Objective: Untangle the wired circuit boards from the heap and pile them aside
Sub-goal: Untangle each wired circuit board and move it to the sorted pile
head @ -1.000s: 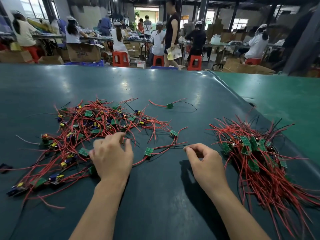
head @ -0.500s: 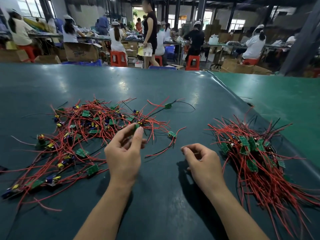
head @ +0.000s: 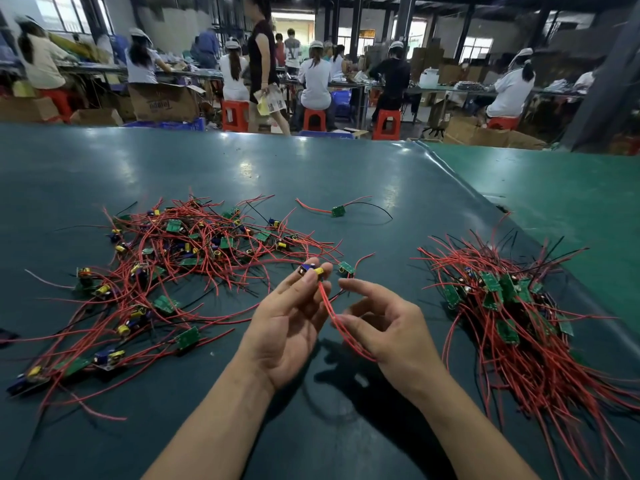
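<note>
A tangled heap [head: 173,265] of small green circuit boards with red and black wires lies on the left of the dark green table. A sorted pile [head: 512,317] of the same boards lies on the right. My left hand [head: 287,323], palm up, pinches one board [head: 311,270] with a blue and a yellow part at its fingertips. That board's red wires [head: 334,320] run down across the palm of my right hand [head: 384,327], whose fingers are loosely curled around them.
A single board [head: 338,211] with a red and a black wire lies apart at the far middle. Another loose board [head: 346,267] sits just past my fingertips. A lighter green table [head: 571,209] adjoins on the right. People work at benches beyond the far edge.
My left hand lifted a board out of the heap, turned palm up and moved right. My right hand opened from a fist and took the board's red wires.
</note>
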Motion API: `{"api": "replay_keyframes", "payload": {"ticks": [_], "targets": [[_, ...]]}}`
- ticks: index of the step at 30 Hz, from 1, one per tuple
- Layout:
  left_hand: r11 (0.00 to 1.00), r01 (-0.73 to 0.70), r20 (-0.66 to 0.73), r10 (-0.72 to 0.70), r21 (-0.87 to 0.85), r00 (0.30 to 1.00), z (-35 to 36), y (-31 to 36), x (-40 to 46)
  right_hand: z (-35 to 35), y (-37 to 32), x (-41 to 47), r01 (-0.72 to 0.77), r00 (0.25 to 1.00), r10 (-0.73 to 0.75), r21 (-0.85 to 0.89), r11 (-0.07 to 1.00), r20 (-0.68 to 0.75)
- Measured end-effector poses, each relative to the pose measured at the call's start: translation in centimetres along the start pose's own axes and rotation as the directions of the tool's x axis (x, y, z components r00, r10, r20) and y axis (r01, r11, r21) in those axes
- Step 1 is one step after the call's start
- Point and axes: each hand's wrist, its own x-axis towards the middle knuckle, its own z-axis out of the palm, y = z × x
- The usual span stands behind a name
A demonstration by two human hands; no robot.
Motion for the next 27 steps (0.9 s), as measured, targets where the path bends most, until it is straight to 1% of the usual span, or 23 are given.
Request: {"api": "replay_keyframes", "payload": {"ticks": [2, 3, 5, 6, 8, 10, 13, 14, 16, 17, 19, 21, 23, 27], "targets": [[0.999, 0.0, -0.015, 0.0, -0.035, 1.0, 0.0, -0.3, 0.2, 0.1, -0.1, -0.1, 0.001, 0.998, -0.003, 0.038, 0.999, 0.055], [1.0, 0.004, -0.026, -0.005, -0.027, 1.0, 0.0, -0.5, 0.3, 0.2, -0.2, -0.1, -0.007, 0.997, 0.0, 0.095, 0.995, 0.073], [0.999, 0.026, -0.037, -0.025, 0.033, 0.999, 0.0, -0.8, 0.4, 0.1, -0.4, -0.1, -0.004, 0.998, -0.009, 0.219, 0.976, 0.062], [0.997, 0.042, -0.035, -0.039, 0.064, 0.999, -0.1, -0.9, 0.4, -0.1, -0.6, -0.1, 0.014, 0.999, -0.024, 0.237, 0.972, 0.039], [0.992, 0.069, -0.019, -0.067, 0.107, 0.998, -0.2, -1.1, 0.5, -0.4, -0.5, 0.1, 0.052, 0.999, -0.052, 0.183, 0.982, -0.008], [0.983, 0.095, 0.011, -0.098, 0.155, 0.995, -0.1, -1.2, 0.3, -0.6, -0.3, 0.2, 0.041, 0.999, -0.038, 0.139, 0.989, -0.03], [0.939, 0.08, 0.096, -0.119, 0.334, 0.988, -0.1, -1.6, 0.0, -0.8, -0.2, 0.3, -0.053, 0.998, 0.058, 0.138, 0.989, -0.035], [0.928, 0.065, 0.11, -0.113, 0.367, 0.988, -0.1, -1.8, -0.1, -0.9, -0.1, 0.4, -0.076, 0.996, 0.081, 0.13, 0.989, -0.029], [0.913, 0.044, 0.087, -0.087, 0.407, 0.992, -0.2, -1.8, -0.1, -1.1, -0.2, 0.5, -0.101, 0.995, 0.103, 0.136, 0.985, -0.006], [0.907, 0.046, 0.081, -0.088, 0.418, 0.993, -0.2, -1.7, -0.1, -1.2, -0.3, 0.4, -0.132, 0.991, 0.131, 0.172, 0.976, 0.016], [0.895, 0.066, 0.094, -0.119, 0.441, 0.988, -0.3, -1.5, 0.0, -1.1, -0.2, 0.4, -0.216, 0.976, 0.213, 0.257, 0.942, 0.041], [0.88, 0.084, 0.106, -0.151, 0.468, 0.983, -0.5, -1.4, 0.1, -1.0, -0.1, 0.4, -0.251, 0.967, 0.249, 0.313, 0.916, 0.049], [0.878, 0.103, 0.117, -0.176, 0.467, 0.977, -0.5, -1.3, 0.0, -1.0, -0.3, 0.4, -0.214, 0.976, 0.216, 0.318, 0.924, 0.03], [0.872, 0.125, 0.111, -0.2, 0.473, 0.973, -0.4, -1.1, 0.0, -1.1, -0.4, 0.6, -0.114, 0.989, 0.131, 0.226, 0.967, -0.064]]}}
